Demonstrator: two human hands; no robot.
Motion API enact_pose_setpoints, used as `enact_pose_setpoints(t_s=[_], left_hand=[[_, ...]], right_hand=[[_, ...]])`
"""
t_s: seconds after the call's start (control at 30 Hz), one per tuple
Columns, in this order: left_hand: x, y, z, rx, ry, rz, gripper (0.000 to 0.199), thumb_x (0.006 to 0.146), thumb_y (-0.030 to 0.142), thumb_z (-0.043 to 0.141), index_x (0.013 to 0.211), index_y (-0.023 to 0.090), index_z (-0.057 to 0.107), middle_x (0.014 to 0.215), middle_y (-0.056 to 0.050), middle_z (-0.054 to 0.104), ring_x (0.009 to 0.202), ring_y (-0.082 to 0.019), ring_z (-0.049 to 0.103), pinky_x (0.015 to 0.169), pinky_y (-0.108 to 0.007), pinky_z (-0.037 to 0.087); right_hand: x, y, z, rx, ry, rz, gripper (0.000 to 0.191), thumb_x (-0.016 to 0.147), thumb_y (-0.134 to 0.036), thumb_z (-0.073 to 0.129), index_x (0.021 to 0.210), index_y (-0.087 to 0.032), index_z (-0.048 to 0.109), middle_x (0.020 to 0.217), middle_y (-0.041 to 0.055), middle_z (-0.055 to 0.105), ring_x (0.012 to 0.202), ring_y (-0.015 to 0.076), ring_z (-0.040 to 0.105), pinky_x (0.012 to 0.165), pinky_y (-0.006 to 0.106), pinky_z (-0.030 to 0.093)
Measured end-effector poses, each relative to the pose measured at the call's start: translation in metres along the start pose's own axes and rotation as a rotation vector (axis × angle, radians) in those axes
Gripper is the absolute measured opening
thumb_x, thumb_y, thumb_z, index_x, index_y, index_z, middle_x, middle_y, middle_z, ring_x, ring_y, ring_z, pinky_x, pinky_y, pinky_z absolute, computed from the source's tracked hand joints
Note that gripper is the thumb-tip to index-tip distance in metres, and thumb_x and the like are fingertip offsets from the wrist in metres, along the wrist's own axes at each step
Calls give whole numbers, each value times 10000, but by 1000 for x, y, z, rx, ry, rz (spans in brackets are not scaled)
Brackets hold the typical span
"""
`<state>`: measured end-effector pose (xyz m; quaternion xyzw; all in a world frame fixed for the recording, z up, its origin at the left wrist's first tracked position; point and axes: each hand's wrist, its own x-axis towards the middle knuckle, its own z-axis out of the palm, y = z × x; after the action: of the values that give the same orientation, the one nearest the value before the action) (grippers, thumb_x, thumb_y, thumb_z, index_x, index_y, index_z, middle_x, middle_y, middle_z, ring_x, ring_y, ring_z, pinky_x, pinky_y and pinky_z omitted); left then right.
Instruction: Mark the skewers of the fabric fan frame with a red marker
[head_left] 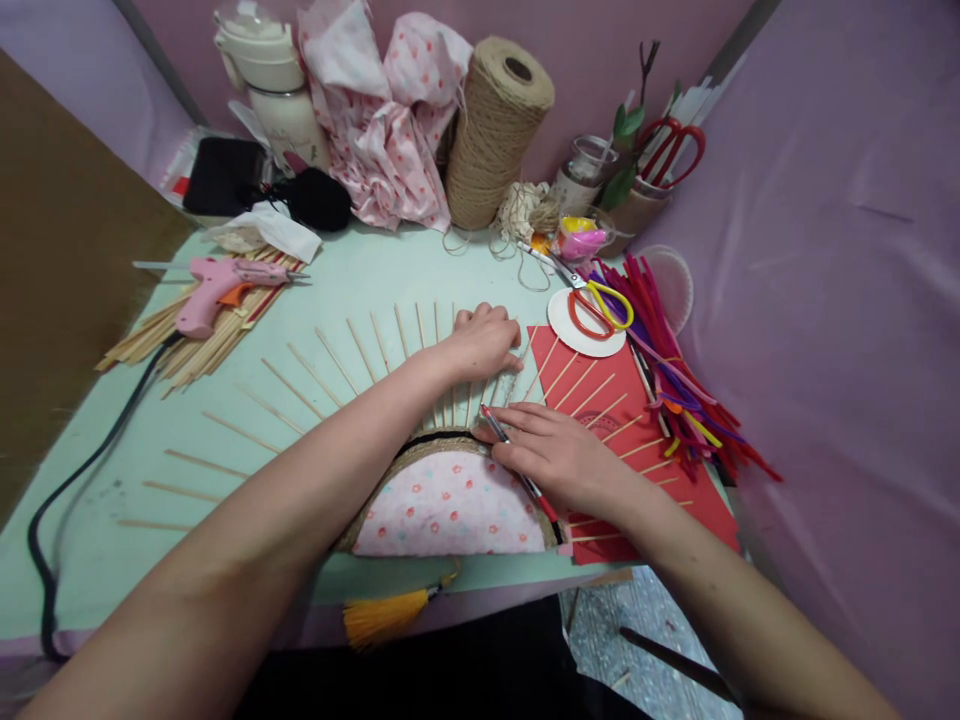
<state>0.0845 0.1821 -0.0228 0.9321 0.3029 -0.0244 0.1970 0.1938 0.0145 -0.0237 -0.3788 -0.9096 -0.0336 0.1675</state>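
A half-round fan frame lies on the table. Its centre is pink floral fabric (450, 505), edged by a twine and black band (431, 437), with thin wooden sticks (361, 350) radiating outward. My left hand (486, 345) rests over the upper sticks, its fingers curled and thumb close to them; what it grips is hidden. In my right hand (559, 455) is a slim pen (531, 487) with red and dark parts, tilted across the fan's right side, its upper end near the band. Red paper (675, 520) lies beneath the right-hand sticks.
A pink glue gun (214, 290) lies on loose sticks (127, 335) at left, its cord (41, 520) trailing down. Twine (499, 130), a bottle (281, 110) and fabric (397, 170) stand behind. Scissors (600, 305) and pipe cleaners (675, 370) lie right. A yellow tassel (386, 617) hangs in front.
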Motion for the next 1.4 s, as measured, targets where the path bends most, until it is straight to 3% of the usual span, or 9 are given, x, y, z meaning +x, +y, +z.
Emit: enact_pose_setpoints(t_s=[0.13, 0.27, 0.83, 0.97, 1.1, 1.23, 1.4], left_hand=[[-2, 1, -2, -2, -4, -2, 364, 859, 429, 616, 1137, 196, 643, 1229, -132, 558, 1202, -323, 416, 940, -434, 312], [-4, 2, -4, -7, -1, 3, 362, 866, 425, 608, 1143, 194, 642, 1235, -134, 552, 1210, -323, 412, 938, -435, 311], [-3, 8, -1, -33, 28, 35, 324, 891, 403, 578, 1129, 184, 593, 1195, -122, 620, 1158, -309, 481, 932, -424, 324], [-1, 6, 1, -76, 4, 35, 338, 890, 392, 578, 1154, 182, 554, 1132, -99, 673, 1091, -283, 556, 936, -413, 340], [1, 4, 3, -139, 11, 31, 324, 899, 383, 567, 1157, 190, 550, 1087, -76, 697, 1065, -262, 591, 944, -410, 350], [0, 6, 1, -175, 18, 25, 297, 896, 356, 567, 1140, 188, 557, 1051, -63, 710, 1033, -242, 614, 941, -398, 358], [-2, 9, -1, -177, 7, 13, 277, 891, 346, 569, 1124, 196, 570, 1043, -63, 712, 1046, -247, 614, 912, -384, 370]], right_hand=[[10, 4, -6, -35, -76, -42, 239, 1005, -197, 436, 1069, -163, 664, 1038, 82, 732, 1088, 233, 621, 880, 385, 537], [12, 9, -8, -16, -70, -49, 264, 1010, -178, 410, 1064, -184, 668, 902, 53, 709, 979, 205, 617, 845, 347, 518], [2, 13, -9, 126, -63, 91, 316, 1021, -204, 381, 1150, -221, 669, 986, 54, 720, 1056, 206, 614, 813, 333, 511], [0, 11, -11, 246, -91, 161, 318, 1013, -210, 398, 1223, -226, 637, 1093, 71, 713, 1122, 209, 607, 858, 359, 523], [2, 11, -8, 218, -131, 119, 308, 990, -137, 428, 1232, -203, 607, 1202, 76, 692, 1210, 210, 568, 972, 419, 488], [7, 13, -6, 141, -119, 23, 250, 989, -129, 437, 1125, -191, 637, 1118, 64, 713, 1154, 201, 591, 1048, 455, 443], [9, 14, -11, 127, -90, 44, 245, 987, -157, 447, 1098, -198, 662, 1012, 68, 706, 1098, 216, 593, 931, 384, 523]])
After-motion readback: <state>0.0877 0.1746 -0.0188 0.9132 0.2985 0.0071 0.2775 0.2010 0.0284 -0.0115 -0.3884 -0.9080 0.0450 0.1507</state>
